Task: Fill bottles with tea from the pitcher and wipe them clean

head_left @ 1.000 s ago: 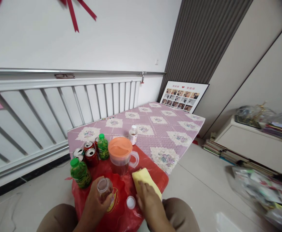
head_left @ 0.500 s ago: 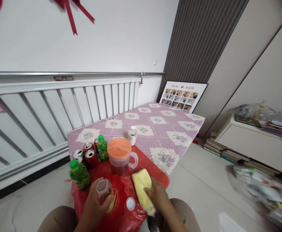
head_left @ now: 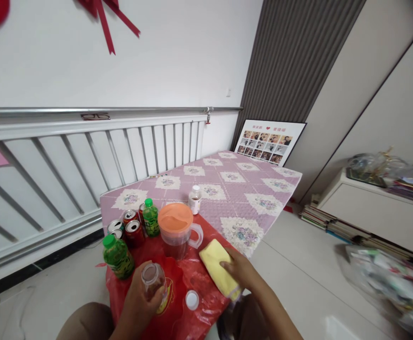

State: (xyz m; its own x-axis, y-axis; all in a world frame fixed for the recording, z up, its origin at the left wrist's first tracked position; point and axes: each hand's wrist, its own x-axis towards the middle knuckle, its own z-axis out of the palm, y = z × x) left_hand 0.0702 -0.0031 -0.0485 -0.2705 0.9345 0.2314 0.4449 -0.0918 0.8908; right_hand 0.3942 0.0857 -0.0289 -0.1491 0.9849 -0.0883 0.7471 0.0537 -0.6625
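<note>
My left hand (head_left: 140, 297) is wrapped round a clear jar (head_left: 154, 278) with an uncovered mouth, tilted over the red plastic sheet. My right hand (head_left: 240, 270) grips a folded yellow cloth (head_left: 218, 267) at the sheet's right edge. Between the two hands lies a white cap (head_left: 192, 300). Just beyond them stands a clear pitcher (head_left: 176, 243) with an orange lid (head_left: 175, 218). To the left are green-capped bottles (head_left: 118, 259) and several drink cans (head_left: 134, 232). A small white-capped bottle (head_left: 194, 200) stands behind the pitcher.
The table wears a purple flowered cloth (head_left: 233, 177) under the red plastic sheet (head_left: 206, 278). A white radiator (head_left: 86, 160) runs along the wall. A photo board (head_left: 268, 141) leans at the far end. At right are a white cabinet (head_left: 348, 203) and a full plastic bag (head_left: 387, 278).
My right hand has moved the yellow cloth to the right and slightly away from me. My left hand keeps the jar in nearly the same place.
</note>
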